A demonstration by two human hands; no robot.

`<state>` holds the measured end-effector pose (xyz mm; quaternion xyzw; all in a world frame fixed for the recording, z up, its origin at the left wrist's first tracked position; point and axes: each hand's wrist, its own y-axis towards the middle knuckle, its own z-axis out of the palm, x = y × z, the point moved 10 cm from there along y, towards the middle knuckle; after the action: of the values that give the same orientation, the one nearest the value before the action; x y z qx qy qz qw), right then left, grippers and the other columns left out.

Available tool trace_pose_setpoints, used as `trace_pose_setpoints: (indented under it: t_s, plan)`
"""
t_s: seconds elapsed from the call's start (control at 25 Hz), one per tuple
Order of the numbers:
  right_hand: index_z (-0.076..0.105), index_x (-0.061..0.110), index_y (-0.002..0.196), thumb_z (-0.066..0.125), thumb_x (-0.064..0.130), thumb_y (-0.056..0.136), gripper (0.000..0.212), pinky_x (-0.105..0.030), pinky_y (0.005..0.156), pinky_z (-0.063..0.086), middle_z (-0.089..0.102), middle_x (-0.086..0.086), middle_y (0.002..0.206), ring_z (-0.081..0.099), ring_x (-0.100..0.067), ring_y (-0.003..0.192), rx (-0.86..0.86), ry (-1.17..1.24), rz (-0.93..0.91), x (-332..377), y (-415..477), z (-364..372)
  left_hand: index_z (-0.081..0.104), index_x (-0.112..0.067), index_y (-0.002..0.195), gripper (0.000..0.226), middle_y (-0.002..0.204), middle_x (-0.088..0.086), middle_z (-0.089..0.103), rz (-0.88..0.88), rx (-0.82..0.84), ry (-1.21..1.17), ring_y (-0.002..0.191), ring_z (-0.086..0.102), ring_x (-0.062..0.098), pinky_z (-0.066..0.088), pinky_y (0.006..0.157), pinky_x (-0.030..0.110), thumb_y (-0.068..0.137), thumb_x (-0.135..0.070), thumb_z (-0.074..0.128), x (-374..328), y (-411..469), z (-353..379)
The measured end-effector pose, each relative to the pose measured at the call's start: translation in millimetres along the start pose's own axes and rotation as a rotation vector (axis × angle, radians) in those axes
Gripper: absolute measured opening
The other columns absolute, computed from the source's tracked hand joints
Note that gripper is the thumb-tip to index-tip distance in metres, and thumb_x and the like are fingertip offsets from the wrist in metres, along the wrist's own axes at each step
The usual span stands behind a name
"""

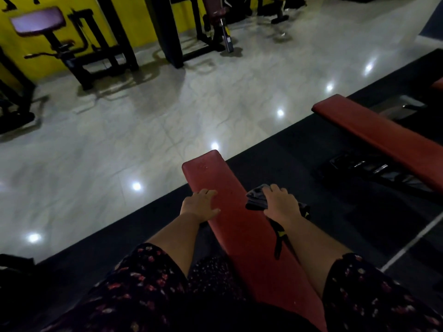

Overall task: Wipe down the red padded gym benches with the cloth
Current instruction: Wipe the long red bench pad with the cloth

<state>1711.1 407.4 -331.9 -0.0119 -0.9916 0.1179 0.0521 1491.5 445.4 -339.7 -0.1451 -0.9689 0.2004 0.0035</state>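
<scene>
Pressing crumpled dark cloth (pixel 257 198) on padded red bench (pixel 230 212): right hand (pixel 281 202), fingers spread.

Cloth (pixel 256 199) mostly hidden under right hand (pixel 281 202). Second bench (pixel 383 137) cut off at right edge. Far machines (pixel 79 44) blurred.

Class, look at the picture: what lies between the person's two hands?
In the head view, only bare red bench padding lies between the left hand and the right hand.
</scene>
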Motion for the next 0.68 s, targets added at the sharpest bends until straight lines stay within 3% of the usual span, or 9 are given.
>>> trace_pose_setpoints:
  t_s: [0.16, 0.36, 0.68]
  plan:
    - [0.036, 0.018, 0.139, 0.065, 0.035, 0.087, 0.062, -0.04, 0.089, 0.047, 0.041, -0.008, 0.132, 0.045, -0.031, 0.118, 0.037, 0.015, 0.027, -7.4, 19.7, 4.1, 0.027, -0.032, 0.152, 0.072, 0.154, -0.001, 0.033, 0.006, 0.02, -0.023, 0.137, 0.038, 0.025, 0.042, 0.101, 0.046, 0.09, -0.058, 0.053, 0.7, 24.1, 1.1]
    - [0.002, 0.023, 0.155, 0.069, 0.038, 0.085, 0.099, -0.043, 0.095, 0.043, 0.04, -0.014, 0.138, 0.032, -0.037, 0.129, 0.195, 0.177, 0.152, -10.8, 53.7, 39.1, 0.03, -0.032, 0.15, 0.07, 0.155, -0.002, 0.03, -0.007, 0.053, -0.101, 0.136, 0.038, 0.025, 0.042, 0.101, 0.045, 0.09, -0.057, 0.054, 20.0, 57.5, 19.4]
    - [-0.011, 0.024, 0.155, 0.061, 0.044, 0.09, 0.099, -0.039, 0.094, 0.044, 0.041, -0.011, 0.137, 0.045, -0.031, 0.12, 0.266, 0.031, 0.077, 44.3, 151.5, 82.0, 0.025, -0.027, 0.153, 0.072, 0.158, -0.003, 0.024, -0.132, 0.124, -0.222, 0.138, 0.036, 0.025, 0.044, 0.1, 0.044, 0.092, -0.056, 0.053, 109.2, 138.6, 68.2]
